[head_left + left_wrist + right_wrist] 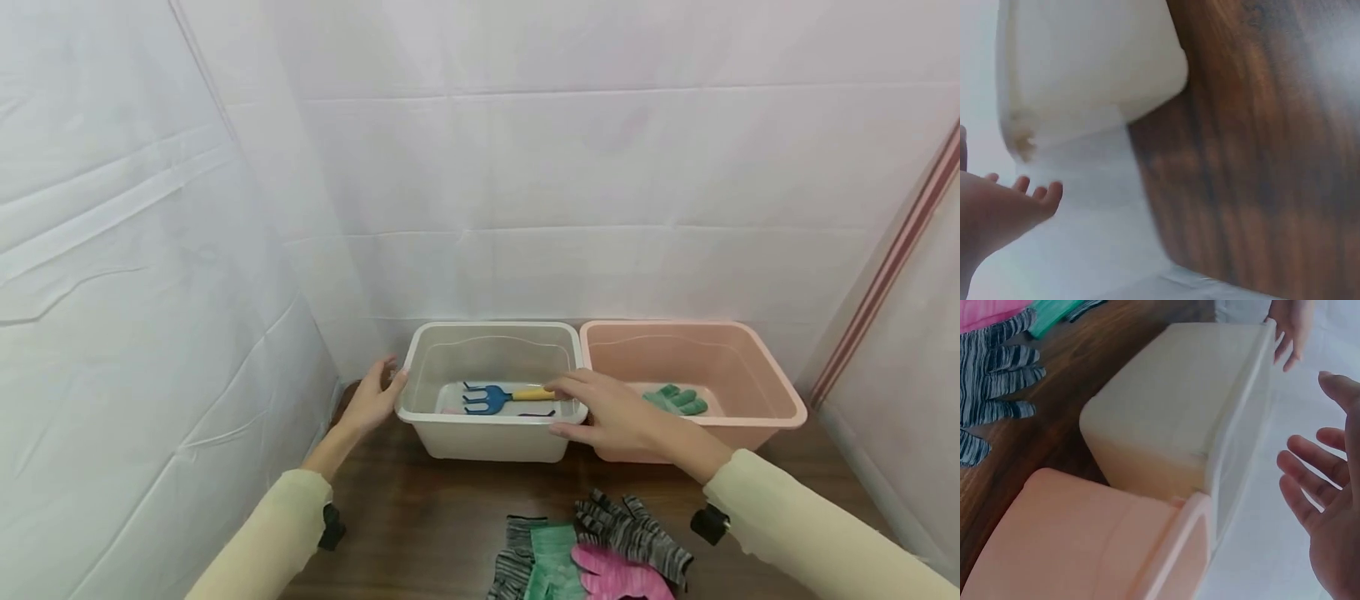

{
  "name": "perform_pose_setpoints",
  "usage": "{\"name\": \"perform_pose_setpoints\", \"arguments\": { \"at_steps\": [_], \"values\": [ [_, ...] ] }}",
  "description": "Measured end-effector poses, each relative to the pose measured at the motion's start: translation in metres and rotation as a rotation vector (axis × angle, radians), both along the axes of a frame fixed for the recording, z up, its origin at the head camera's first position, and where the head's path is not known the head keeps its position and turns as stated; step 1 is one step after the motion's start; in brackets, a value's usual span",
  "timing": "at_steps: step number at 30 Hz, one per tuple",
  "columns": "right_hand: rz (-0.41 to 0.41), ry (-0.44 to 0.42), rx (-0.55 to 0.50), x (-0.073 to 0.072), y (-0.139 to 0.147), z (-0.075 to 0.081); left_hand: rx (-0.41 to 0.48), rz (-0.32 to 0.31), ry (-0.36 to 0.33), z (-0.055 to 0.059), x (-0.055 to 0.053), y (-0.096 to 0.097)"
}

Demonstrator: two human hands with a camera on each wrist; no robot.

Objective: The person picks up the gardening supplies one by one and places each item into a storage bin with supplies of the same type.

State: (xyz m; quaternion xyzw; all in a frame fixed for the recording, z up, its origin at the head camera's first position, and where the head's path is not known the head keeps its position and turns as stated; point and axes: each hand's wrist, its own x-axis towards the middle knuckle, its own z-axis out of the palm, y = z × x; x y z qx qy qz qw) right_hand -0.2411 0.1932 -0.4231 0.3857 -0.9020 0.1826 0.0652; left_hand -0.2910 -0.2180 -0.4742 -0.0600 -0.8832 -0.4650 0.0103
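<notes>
One off-white rectangular plastic bin (491,440) is flanked by left hand (373,398) and right hand (611,408), fingers loosely extended, gripping nothing. One blue-pronged, yellow-handled rake (497,398) is contained. One green knitted glove (677,402) is contained in the adjacent pink plastic bin (675,358). Four gloves (637,533) are laid in front.

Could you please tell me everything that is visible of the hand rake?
The hand rake has a blue, metal-looking head with three bent prongs and a yellow handle. It lies inside the white bin, prongs toward the picture's left. The right hand, fingers open, hides the handle's end; whether they touch it is unclear.
</notes>
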Motion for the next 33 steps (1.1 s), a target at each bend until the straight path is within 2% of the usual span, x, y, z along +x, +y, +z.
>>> {"name": "perform_pose_setpoints", "arguments": {
  "at_steps": [6,9,14,19,24,29,33],
  "values": [
    [-0.034,-0.004,-0.057,0.007,0.02,0.006,-0.129,-0.056,0.187,0.023,0.005,0.032],
    [-0.058,-0.011,-0.072,0.012,0.031,0.007,-0.182,-0.104,0.242,0.033,0.01,0.052],
    [-0.076,0.007,-0.127,0.022,0.046,0.008,-0.234,-0.205,0.262,0.048,0.025,0.079],
    [-0.111,0.034,-0.177,0.027,0.06,0.01,-0.263,-0.289,0.284,0.053,0.038,0.097],
    [-0.193,0.056,-0.186,0.031,0.075,0.011,-0.296,-0.353,0.269,0.054,0.047,0.11],
    [-0.21,0.069,-0.255,0.034,0.094,0.005,-0.258,-0.407,0.221,0.051,0.056,0.121],
    [-0.235,0.104,-0.285,0.037,0.11,0.001,-0.251,-0.434,0.199,0.045,0.064,0.131]
  ]
}}
